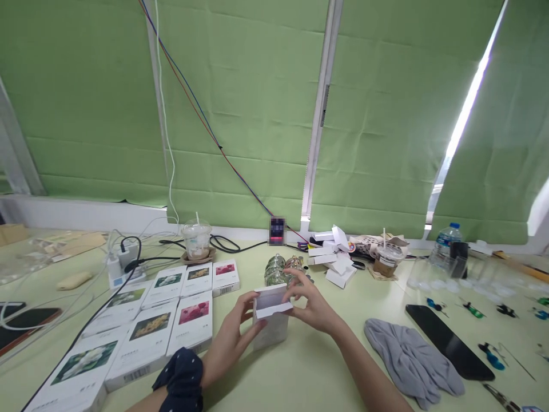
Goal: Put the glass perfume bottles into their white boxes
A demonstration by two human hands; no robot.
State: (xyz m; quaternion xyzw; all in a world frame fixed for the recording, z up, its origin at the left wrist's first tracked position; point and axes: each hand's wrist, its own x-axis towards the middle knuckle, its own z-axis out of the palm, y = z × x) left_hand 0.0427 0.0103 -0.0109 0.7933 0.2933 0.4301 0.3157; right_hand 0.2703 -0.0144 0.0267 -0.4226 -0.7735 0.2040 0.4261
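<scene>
A small white box (pixel 271 333) stands upright at the front middle of the table, its top flap raised and its mouth facing me. My left hand (pixel 237 327) grips the box's left side, thumb on the front and fingers behind. With thumb and fingers, my right hand (pixel 309 303) pinches the flap at the box's upper right edge. Just behind the box sit several shiny round glass or metal pieces (pixel 275 269). Flat white boxes with flower pictures (pixel 150 327) lie in rows left of my left hand. The inside of the held box looks shadowed.
Grey cloth (pixel 409 357) and a black phone (pixel 449 342) lie at the right, with small coloured pieces beyond. Behind are a lidded cup (pixel 197 240), folded white cartons (pixel 334 254), an iced drink (pixel 386 260) and a water bottle (pixel 446 246). Cables and a power strip (pixel 124 266) are at the left.
</scene>
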